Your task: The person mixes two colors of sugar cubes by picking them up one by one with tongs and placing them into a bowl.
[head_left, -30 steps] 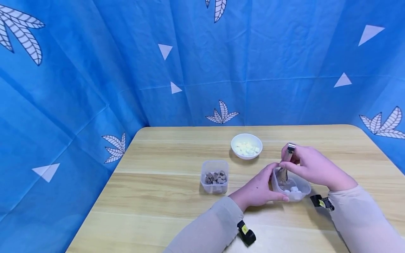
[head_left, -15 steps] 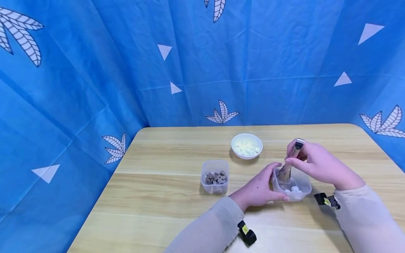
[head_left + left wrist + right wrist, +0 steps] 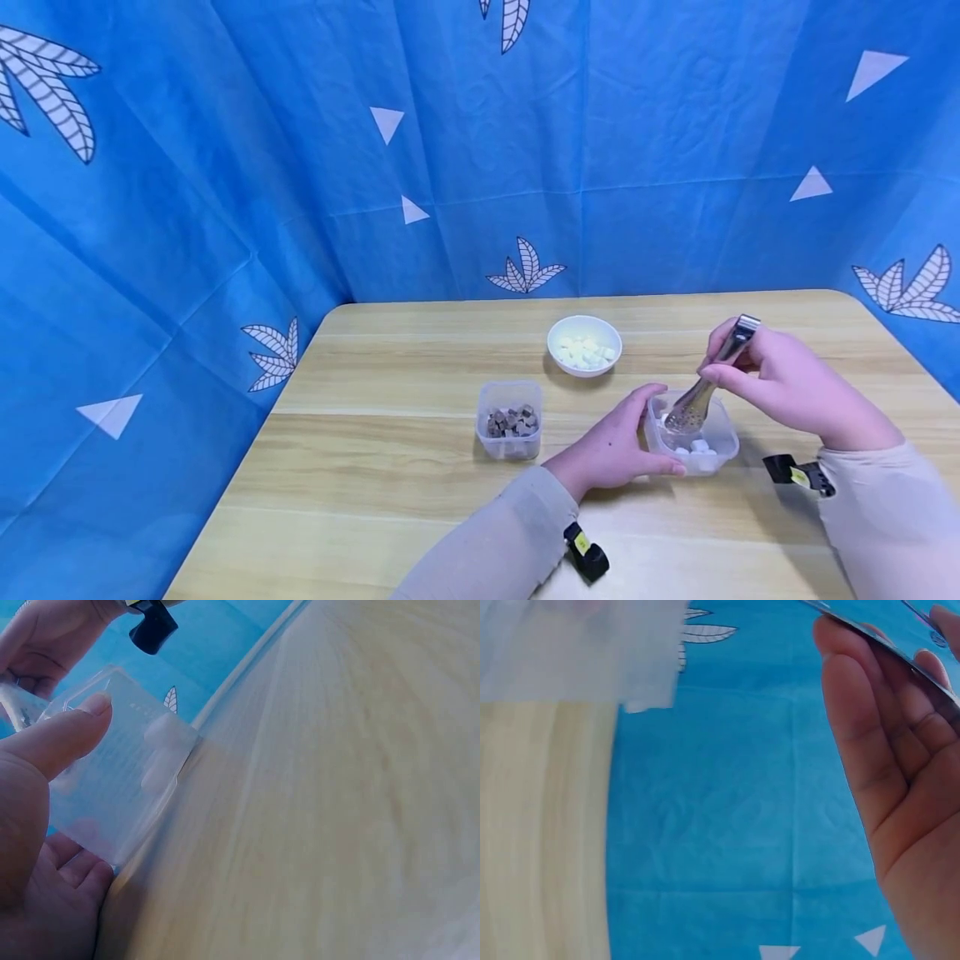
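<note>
Moving white cubes with tongs

Head view: my left hand (image 3: 611, 446) grips the clear tub (image 3: 693, 433) low right of middle; my right hand (image 3: 787, 383) pinches metal tongs (image 3: 708, 383) over it. A few cubes are in; more wait in the white bowl (image 3: 585, 343). Left wrist view: open bench (image 3: 360, 787) on the right. Right wrist view: fingers curl round the tongs.

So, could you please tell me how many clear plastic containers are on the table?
2: one with brown cubes left of centre, one with white cubes gripped by the left hand.
</note>
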`<state>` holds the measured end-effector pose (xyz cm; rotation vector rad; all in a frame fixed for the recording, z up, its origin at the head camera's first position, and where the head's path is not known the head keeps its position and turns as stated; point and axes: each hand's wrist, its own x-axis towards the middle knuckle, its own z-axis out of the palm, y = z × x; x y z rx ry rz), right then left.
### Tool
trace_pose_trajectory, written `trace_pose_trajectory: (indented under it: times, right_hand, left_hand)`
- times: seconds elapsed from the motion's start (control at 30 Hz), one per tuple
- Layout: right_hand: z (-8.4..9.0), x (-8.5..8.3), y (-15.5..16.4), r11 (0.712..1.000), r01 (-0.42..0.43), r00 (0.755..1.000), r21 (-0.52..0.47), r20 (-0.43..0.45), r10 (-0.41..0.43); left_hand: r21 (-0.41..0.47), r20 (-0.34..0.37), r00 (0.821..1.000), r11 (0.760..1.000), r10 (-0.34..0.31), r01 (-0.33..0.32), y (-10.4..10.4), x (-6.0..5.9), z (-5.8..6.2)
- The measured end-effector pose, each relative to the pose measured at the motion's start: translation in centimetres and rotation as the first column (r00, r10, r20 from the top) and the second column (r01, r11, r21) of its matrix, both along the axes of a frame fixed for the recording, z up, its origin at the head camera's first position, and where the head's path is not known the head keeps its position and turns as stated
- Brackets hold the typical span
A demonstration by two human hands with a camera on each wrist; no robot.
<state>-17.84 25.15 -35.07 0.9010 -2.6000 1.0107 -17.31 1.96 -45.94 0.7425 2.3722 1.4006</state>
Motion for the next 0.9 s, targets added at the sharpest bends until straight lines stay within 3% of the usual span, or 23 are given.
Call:
trace_pose_trajectory:
  times: [0.3,0.63,0.9]
  right_hand:
    - [2.3,0.5,0.5,0.981,0.04,0.999,-0.192,0.033,-0.034]
    - [4.7,-3.7,-3.0,0.987,0.119,0.993,-0.107,0.012,-0.119]
    - [4.5,-6.9,-5.2,0.99,0.141,0.99,-0.016,-0.026,-0.142]
  left_hand:
    - [0.035,-0.015,1.0,0.999,-0.013,0.014,0.4,0.0,-0.4]
    - [0.027,-0.008,1.0,1.0,-0.012,0.012,0.0,0.0,-0.3]
    - [0.041,-0.012,1.0,0.999,-0.01,0.01,-0.1,-0.2,-0.3]
